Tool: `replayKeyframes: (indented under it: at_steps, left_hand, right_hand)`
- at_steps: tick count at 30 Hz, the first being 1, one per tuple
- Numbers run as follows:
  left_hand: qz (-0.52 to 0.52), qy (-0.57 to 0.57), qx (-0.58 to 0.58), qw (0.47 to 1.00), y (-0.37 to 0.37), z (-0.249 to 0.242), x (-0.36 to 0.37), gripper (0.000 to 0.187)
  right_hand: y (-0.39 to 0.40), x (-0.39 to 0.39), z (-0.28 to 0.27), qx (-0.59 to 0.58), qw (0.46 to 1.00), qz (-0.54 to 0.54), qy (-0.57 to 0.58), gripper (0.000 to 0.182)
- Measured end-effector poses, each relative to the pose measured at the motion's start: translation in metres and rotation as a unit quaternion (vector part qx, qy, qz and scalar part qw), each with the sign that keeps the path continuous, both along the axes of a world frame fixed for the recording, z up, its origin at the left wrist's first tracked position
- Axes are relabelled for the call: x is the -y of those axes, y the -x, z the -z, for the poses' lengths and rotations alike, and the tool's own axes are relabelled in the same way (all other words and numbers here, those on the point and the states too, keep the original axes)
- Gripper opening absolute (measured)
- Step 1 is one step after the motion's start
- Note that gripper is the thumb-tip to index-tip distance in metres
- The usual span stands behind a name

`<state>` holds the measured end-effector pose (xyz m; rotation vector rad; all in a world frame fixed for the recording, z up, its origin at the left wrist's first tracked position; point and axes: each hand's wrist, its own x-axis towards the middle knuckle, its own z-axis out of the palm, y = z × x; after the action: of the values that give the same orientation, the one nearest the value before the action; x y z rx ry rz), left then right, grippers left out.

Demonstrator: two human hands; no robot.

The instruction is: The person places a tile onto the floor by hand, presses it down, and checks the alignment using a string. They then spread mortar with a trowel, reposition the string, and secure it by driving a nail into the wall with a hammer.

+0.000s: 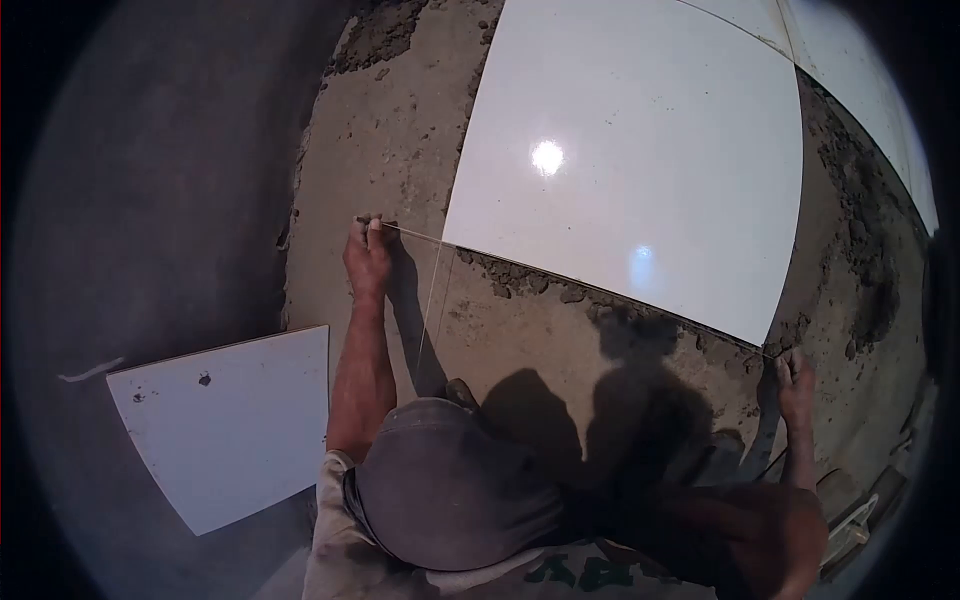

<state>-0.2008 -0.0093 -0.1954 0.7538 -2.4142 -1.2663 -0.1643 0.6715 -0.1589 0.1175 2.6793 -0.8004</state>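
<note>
A thin string (415, 234) is drawn tight between my two hands, along the near edge of a large glossy white tile (620, 150). My left hand (369, 255) pinches the string left of the tile's near-left corner, above bare mortar. Over by the near-right corner, my right hand (795, 380) has its fingers closed on the other end of the string. Crumbly mortar (520, 278) shows along the tile's near edge. A second line (431, 300) runs from near the left corner toward me.
Another white tile (230, 430) lies at the lower left on the dark floor. More laid tiles (860, 80) are at the upper right. Grey cloth over my knee (450, 490) fills the lower middle. Mortar lumps (380, 35) lie at the upper left, and shadows fall across the mortar bed.
</note>
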Motion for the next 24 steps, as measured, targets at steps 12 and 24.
replayKeyframes:
  at_steps: [12,24]
  left_hand:
    - [0.010,0.030,-0.002,0.999,-0.005,0.003,0.022,0.031]
    - [-0.025,-0.010,0.027,0.999,0.001,0.004,0.037,0.031]
  right_hand:
    - [0.002,0.004,-0.010,0.001,1.000,0.014,-0.009,0.016]
    - [0.005,0.005,-0.008,0.017,1.000,0.018,-0.002,0.015]
